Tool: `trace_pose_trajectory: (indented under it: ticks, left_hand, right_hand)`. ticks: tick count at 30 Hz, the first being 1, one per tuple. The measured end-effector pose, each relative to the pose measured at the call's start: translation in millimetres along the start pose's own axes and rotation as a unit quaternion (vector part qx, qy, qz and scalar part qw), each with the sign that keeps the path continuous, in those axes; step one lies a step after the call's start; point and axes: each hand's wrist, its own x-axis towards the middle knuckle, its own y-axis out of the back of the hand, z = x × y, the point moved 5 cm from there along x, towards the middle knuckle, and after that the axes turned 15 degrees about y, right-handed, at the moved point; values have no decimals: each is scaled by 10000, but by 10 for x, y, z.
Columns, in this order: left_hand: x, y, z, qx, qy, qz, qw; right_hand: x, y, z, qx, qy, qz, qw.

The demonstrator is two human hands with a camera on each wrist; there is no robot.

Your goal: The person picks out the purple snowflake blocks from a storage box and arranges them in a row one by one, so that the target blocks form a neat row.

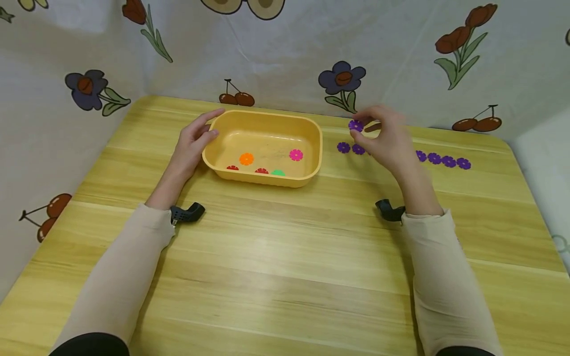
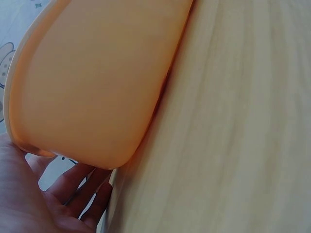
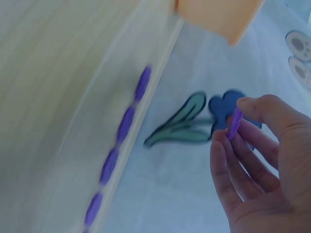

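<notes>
My left hand (image 1: 191,141) grips the left end of a yellow plastic tub (image 1: 262,180), thumb at the rim and fingers round the outer wall. Inside the tub lie several flower-shaped plastic discs, among them an orange disc (image 1: 247,158), a pink disc (image 1: 296,155) and a green disc (image 1: 278,173). Between thumb and fingertips, my right hand (image 1: 386,141) pinches a purple disc (image 3: 235,124), raised above the table near its back edge. Below that hand runs a row of purple discs (image 1: 449,161), its middle hidden by the hand in the head view.
The wooden table (image 1: 267,267) reaches back to a white cloth (image 1: 285,54) printed with flowers and cherries. A black wrist camera (image 1: 189,212) sits at the left cuff, and another black wrist camera (image 1: 389,211) at the right cuff.
</notes>
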Motion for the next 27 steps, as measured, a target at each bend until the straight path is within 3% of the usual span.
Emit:
trace_pose_trajectory:
  ticks: [7,17,27]
  left_hand:
    - [-12,44,9,68,-18,17,10000]
    - [-15,62,-3,-117,-65,-24,9999]
    - [23,-5,-21,26,5,-109,9999]
  right_hand:
    - [-270,246,205,-537,-313,164,9979]
    - [-385,391,411,-717,-529,265,9957]
    - [-875,695,825,-770,-1153,488,9891]
